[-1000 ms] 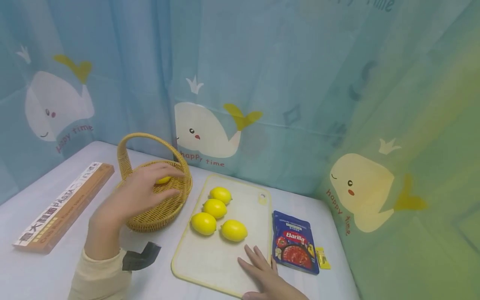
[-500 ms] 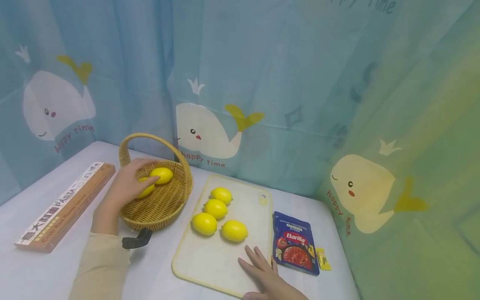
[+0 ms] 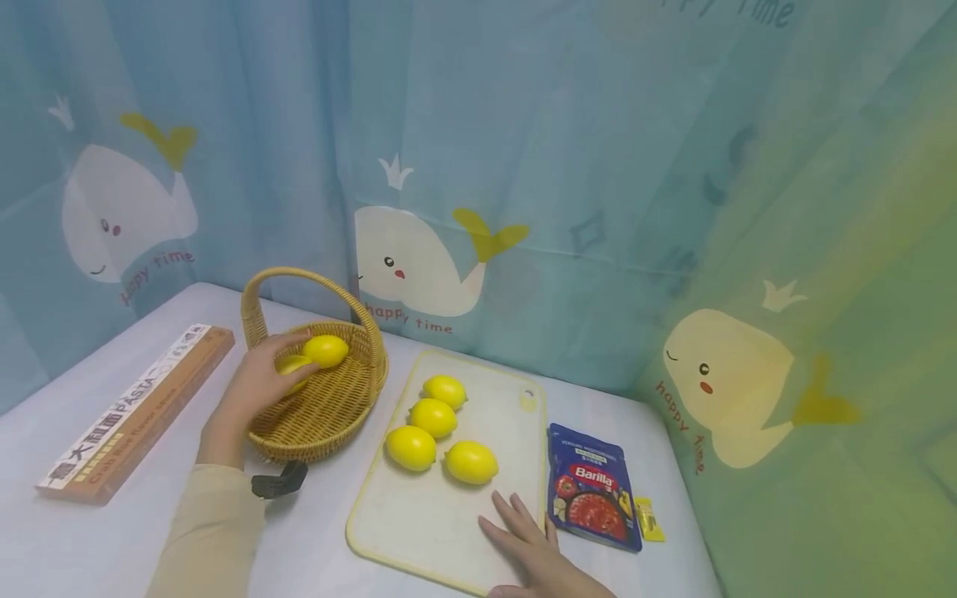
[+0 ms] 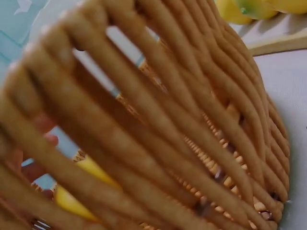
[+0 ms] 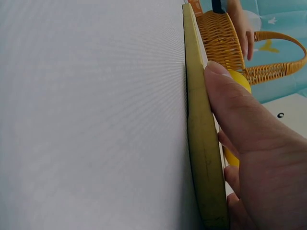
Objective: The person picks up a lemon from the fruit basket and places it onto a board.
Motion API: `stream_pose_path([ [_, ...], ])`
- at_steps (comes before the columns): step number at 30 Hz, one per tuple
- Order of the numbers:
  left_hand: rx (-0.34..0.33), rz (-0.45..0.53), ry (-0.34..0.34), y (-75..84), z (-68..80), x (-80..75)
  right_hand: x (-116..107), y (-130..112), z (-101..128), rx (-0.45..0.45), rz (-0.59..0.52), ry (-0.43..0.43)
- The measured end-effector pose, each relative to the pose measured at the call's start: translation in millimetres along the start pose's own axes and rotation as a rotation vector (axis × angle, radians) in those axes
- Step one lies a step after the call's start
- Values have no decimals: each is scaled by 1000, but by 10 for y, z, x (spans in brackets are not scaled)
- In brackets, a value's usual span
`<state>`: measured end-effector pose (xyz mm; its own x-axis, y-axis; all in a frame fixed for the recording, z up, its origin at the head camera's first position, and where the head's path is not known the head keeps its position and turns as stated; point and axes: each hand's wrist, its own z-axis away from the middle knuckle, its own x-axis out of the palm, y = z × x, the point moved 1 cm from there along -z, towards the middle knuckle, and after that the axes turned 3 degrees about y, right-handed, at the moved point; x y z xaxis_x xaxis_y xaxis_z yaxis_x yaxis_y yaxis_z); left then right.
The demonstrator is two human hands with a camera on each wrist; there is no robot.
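Inside the wicker basket [image 3: 321, 428] at left, my left hand [image 3: 252, 384] holds a yellow lemon [image 3: 294, 371] between thumb and fingers. A second lemon [image 3: 327, 352] lies just beyond the thumb in the same basket. Up close in the left wrist view, the basket's wicker wall [image 4: 144, 120] covers most of the hand, and a lemon [image 4: 79, 191] shows through the gaps. My right hand [image 3: 534, 555] rests with spread fingers on the near right part of the white cutting board [image 3: 419, 531]. Several lemons [image 3: 471, 462] lie on that board, ahead of the right hand.
A long pasta box [image 3: 138, 415] lies left of the basket. Right of the board are a blue Barilla sauce pouch [image 3: 594, 486] and a small yellow packet [image 3: 649, 519]. The basket's tall handle [image 3: 314, 282] arches over it. A whale-print curtain [image 3: 568, 166] hangs behind the table.
My left hand has come down from above the basket and into it, its fingers closing round the left lemon. The right hand stays on the board.
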<state>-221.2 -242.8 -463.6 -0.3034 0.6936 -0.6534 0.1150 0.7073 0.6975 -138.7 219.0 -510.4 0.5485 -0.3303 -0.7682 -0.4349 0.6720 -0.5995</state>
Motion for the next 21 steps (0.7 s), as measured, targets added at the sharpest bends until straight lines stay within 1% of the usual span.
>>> stream_pose_path([
  [7, -20, -33, -72, -24, -14, 40, 7, 11, -10, 7, 9, -2],
  [17, -21, -106, -112, 34, 13, 41, 6, 21, -24, 16, 26, -4],
  [21, -23, -111, -141, 48, 15, 45, -1, 18, -25, 24, 20, -9],
])
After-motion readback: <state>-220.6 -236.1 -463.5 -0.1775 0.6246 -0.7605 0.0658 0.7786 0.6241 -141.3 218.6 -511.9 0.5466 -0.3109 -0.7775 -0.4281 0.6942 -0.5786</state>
